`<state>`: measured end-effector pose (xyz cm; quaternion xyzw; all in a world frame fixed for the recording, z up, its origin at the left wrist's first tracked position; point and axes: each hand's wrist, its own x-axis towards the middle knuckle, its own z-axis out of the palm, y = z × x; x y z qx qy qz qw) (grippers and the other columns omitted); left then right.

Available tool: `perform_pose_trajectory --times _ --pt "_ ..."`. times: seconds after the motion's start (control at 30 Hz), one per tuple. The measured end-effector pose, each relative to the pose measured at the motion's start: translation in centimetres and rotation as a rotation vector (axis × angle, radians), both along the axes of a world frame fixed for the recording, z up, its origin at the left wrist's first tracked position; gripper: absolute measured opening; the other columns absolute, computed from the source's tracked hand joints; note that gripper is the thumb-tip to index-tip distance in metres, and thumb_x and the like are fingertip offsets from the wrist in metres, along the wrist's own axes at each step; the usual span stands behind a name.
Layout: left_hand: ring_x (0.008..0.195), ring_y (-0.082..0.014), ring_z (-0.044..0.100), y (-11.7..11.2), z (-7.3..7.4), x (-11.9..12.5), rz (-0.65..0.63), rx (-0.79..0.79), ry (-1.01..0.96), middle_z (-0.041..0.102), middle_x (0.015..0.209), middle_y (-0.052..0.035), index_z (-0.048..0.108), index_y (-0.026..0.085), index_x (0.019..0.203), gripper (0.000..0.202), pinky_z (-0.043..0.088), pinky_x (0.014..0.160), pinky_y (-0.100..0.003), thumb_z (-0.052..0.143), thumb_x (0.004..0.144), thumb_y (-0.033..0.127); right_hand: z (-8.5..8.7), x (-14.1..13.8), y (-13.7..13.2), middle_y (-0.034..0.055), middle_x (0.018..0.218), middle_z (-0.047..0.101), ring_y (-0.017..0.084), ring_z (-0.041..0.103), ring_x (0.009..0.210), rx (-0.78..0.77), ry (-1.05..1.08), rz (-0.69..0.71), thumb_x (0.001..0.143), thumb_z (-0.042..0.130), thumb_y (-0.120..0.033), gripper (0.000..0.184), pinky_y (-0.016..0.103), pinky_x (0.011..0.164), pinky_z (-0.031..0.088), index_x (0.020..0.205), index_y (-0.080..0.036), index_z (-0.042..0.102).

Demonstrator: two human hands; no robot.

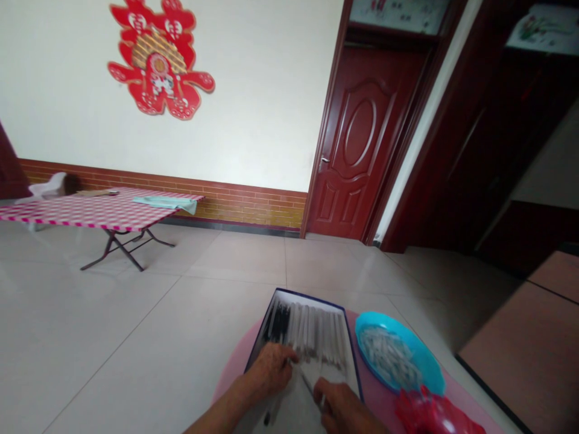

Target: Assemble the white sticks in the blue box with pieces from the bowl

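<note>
A shallow dark-rimmed box [312, 298] lies on a round pink table [235, 367] at the bottom of the view. A row of thin white sticks [316, 328] fills it, with a few black ones [280, 319] at the left. My left hand [271, 369] rests inside the box, its fingers curled and pinching at the near ends of the white sticks. My right hand [340, 405] sits at the box's near right corner, closed round a short white stick [322, 400]. Its fingers are partly cut off by the frame edge.
A blue bowl [429, 367] of small white pieces stands right of the box, with a red plastic object [434, 416] in front of it. A folding table with a pink checked cloth [90, 211] stands far left. A dark red door [357, 144] is closed. A brown surface [534, 349] lies at the right.
</note>
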<state>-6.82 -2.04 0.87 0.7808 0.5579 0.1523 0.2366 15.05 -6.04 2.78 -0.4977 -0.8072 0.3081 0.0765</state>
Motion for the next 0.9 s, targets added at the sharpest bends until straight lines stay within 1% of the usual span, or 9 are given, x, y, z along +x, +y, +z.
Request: perform_pose_trajectory --times 0.17,0.3,0.43,0.5,0.63,0.67,0.73,0.83,0.9 --pt "0.082 -0.0161 0.064 -0.6 0.8 0.1 -0.048 0.000 -0.027 0.072 0.087 -0.0018 0.071 0.019 0.100 0.035 0.044 0.085 -0.025 0.049 0.074 0.011 -1.7 0.2 0.6 0.0025 0.095 0.059 0.015 0.057 0.089 0.046 -0.069 0.021 0.072 0.043 -0.009 0.042 0.025 0.080 0.041 0.111 -0.023 0.051" --pt "0.075 -0.0151 0.064 -1.0 1.4 -0.1 -0.106 -0.036 -0.063 0.072 0.081 -0.0014 0.072 0.019 0.095 0.035 0.047 0.079 -0.023 0.049 0.071 0.011 -2.7 0.2 1.1 0.0031 0.095 0.060 0.016 0.057 0.089 0.024 -0.083 0.032 0.070 0.045 -0.008 0.041 0.026 0.079 0.040 0.108 -0.023 0.051" --pt "0.072 -0.0149 0.065 -1.1 2.4 -0.3 -0.153 -0.064 -0.066 0.072 0.077 0.0019 0.063 0.021 0.114 0.051 0.048 0.073 -0.023 0.051 0.066 0.009 -2.7 0.1 1.0 0.0045 0.096 0.060 0.016 0.058 0.089 0.039 -0.081 -0.008 0.069 0.046 -0.008 0.041 0.026 0.079 0.041 0.107 -0.022 0.051" --pt "0.073 -0.0155 0.066 -1.2 3.3 -0.3 -0.198 -0.078 -0.022 0.072 0.079 0.0016 0.059 0.022 0.117 0.055 0.049 0.071 -0.022 0.051 0.065 0.009 -2.5 0.1 0.9 0.0047 0.098 0.061 0.016 0.058 0.089 0.026 -0.070 -0.012 0.071 0.046 -0.009 0.039 0.026 0.080 0.041 0.107 -0.023 0.052" --pt "0.084 -0.0206 0.067 -1.8 4.5 0.1 -0.307 -0.039 0.170 0.073 0.085 -0.0035 0.068 0.021 0.099 0.041 0.049 0.076 -0.026 0.050 0.066 0.007 -2.1 0.1 0.7 0.0063 0.102 0.061 0.017 0.059 0.093 0.020 -0.045 -0.029 0.072 0.045 -0.011 0.038 0.027 0.083 0.041 0.108 -0.023 0.052" --pt "0.086 -0.0223 0.067 -2.2 4.3 0.2 -0.342 -0.025 0.210 0.073 0.087 -0.0047 0.069 0.022 0.097 0.038 0.049 0.078 -0.028 0.050 0.066 0.008 -1.8 0.0 0.6 0.0070 0.103 0.061 0.017 0.059 0.095 0.023 -0.042 -0.033 0.072 0.044 -0.011 0.038 0.028 0.084 0.041 0.108 -0.022 0.052" --pt "0.089 -0.0246 0.067 -3.1 2.9 0.4 -0.393 -0.006 0.245 0.073 0.091 -0.0064 0.070 0.023 0.097 0.036 0.049 0.081 -0.032 0.052 0.068 0.010 -1.0 -0.1 0.4 0.0082 0.105 0.061 0.018 0.058 0.098 0.021 -0.026 -0.031 0.073 0.044 -0.012 0.036 0.029 0.086 0.041 0.107 -0.021 0.053" --pt "0.087 -0.0223 0.067 -4.7 -0.6 0.4 -0.371 -0.012 0.174 0.072 0.092 -0.0042 0.068 0.030 0.100 0.033 0.049 0.077 -0.030 0.054 0.074 0.016 0.0 -0.3 -0.1 0.0084 0.107 0.061 0.019 0.057 0.100 -0.007 0.003 -0.034 0.075 0.044 -0.016 0.031 0.029 0.087 0.040 0.104 -0.021 0.054" --pt "0.082 -0.0220 0.067 -5.3 -2.4 0.4 -0.365 -0.064 0.127 0.072 0.083 -0.0041 0.069 0.031 0.094 0.026 0.050 0.073 -0.030 0.053 0.078 0.019 0.2 -0.3 -0.1 0.0071 0.107 0.061 0.018 0.057 0.099 -0.020 0.021 -0.038 0.076 0.044 -0.017 0.029 0.028 0.086 0.041 0.104 -0.023 0.053"
